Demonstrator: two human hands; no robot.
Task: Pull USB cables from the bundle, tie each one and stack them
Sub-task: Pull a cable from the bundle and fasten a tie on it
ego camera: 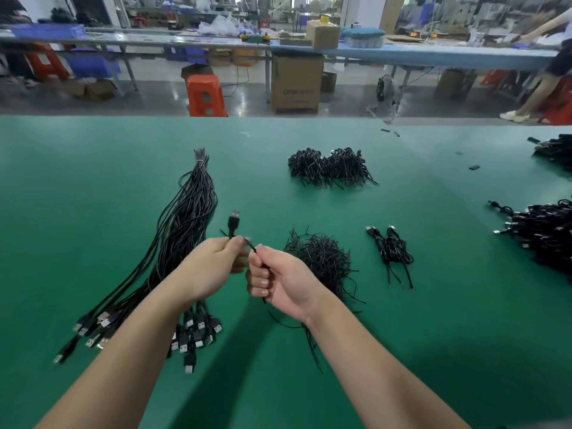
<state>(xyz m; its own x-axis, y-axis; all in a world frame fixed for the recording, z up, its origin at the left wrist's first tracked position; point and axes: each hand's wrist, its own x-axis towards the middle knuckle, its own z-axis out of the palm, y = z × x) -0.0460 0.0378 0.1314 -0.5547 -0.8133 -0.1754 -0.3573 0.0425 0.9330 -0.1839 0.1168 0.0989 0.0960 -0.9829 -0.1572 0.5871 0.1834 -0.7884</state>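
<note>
Workbench (93, 181) of green felt, factory hall behind

Honestly not much to read from where I'm sitting. The only printing I can spot is on the big cardboard box (296, 83) on the floor across the aisle: there's a line of pale lettering on its front, but it's too blurry for me to make out a single word. The smaller box (322, 34) up on the far bench looks plain on the sides I can see. My green table (433, 305) has no markings at all. The USB plugs (188, 328) near my arm show no logo I can read. So, nothing legible anywhere.
</note>
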